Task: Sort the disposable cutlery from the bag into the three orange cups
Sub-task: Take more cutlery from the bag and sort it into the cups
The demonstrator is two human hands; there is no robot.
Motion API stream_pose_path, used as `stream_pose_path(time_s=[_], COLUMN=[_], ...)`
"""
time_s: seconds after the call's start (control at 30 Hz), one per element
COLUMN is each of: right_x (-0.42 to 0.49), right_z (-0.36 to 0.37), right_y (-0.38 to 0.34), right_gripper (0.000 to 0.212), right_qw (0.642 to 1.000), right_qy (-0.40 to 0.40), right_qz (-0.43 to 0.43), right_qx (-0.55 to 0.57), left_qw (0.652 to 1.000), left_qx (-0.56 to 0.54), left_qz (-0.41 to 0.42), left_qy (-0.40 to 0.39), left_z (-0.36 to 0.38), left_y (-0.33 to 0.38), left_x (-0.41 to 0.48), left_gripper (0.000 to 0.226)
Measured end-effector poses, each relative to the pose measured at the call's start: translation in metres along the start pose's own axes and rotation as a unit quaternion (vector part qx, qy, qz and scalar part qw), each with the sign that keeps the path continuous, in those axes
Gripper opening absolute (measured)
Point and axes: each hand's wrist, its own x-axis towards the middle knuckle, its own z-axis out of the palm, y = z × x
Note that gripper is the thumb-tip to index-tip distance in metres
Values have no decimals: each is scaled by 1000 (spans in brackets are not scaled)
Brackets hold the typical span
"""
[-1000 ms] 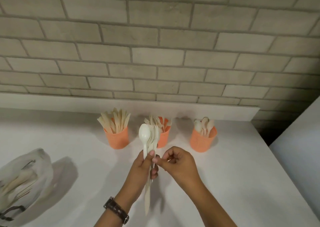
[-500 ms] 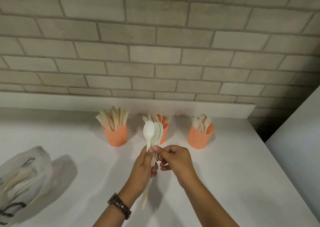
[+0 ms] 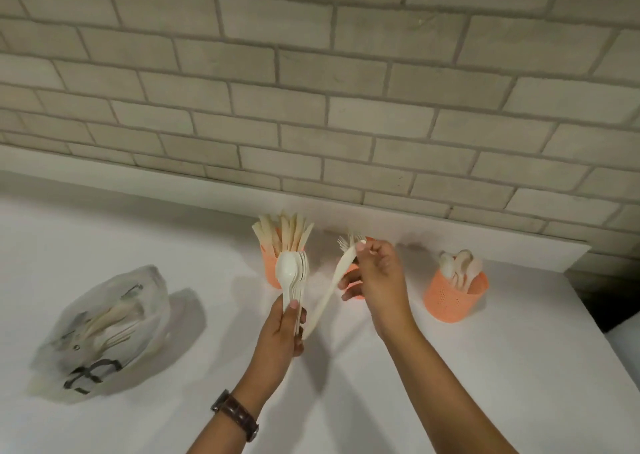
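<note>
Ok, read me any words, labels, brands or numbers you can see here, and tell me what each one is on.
No text here can be read.
Plastic bag: dark printed marks, too blurred to read.
Wristwatch: only the strap shows, no brand or numbers visible.

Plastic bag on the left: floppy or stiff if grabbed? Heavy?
Probably floppy: the bag is thin translucent film, slumped and creased on the table. Likely light: only a few pieces of cutlery show through it. Those would probably slide to the lowest point when it is lifted.
</note>
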Motion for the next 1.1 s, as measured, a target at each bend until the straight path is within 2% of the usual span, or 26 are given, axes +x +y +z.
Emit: stream_pose_path(time_s=[0.1, 0.23, 0.3, 0.4, 0.43, 0.53, 0.57, 0.63, 0.73, 0.83, 1.0, 1.1], right_x=[28, 66, 81, 100, 104, 99, 95, 80, 45, 12, -18, -30], right_z=[21, 59, 78, 93, 94, 90, 87, 79, 58, 30, -10, -28], right_y=[-19, -30, -20, 17, 30, 45, 44, 36, 24, 17, 11, 9], right_gripper=[14, 19, 19, 5, 7, 36, 38, 28, 8, 7, 36, 45], right_qw=[997, 980, 974, 967, 964, 955, 953, 957, 981, 986, 986, 988], right_qy=[-2, -21, -32, -44, -53, -51, -45, -50, -89, -123, -127, -100], right_qz=[-81, -185, -190, -149, -130, -113, -126, -147, -102, -56, -45, -52], right_qx=[7, -74, -124, -201, -228, -269, -270, -245, -138, -95, -97, -110], left_qw=[998, 996, 992, 984, 981, 973, 972, 972, 980, 989, 994, 985], left_qx=[-50, -88, -124, -173, -188, -220, -224, -224, -190, -135, 6, 54], left_qz=[-23, -22, -23, -19, -20, -34, -40, -46, -37, -17, 57, 95], left_qy=[22, 18, 1, -39, -49, -56, -54, -49, -44, -51, -90, -134], left_z=[-23, -45, -52, -60, -62, -66, -66, -64, -56, -43, -15, 5], left_y=[-2, -2, 0, 4, 5, 4, 3, 1, -1, 1, 2, 2], left_x=[3, 4, 2, -1, -2, -2, 0, 2, 5, 5, 2, -2], left_gripper=[17, 24, 26, 27, 27, 22, 19, 17, 17, 19, 26, 35])
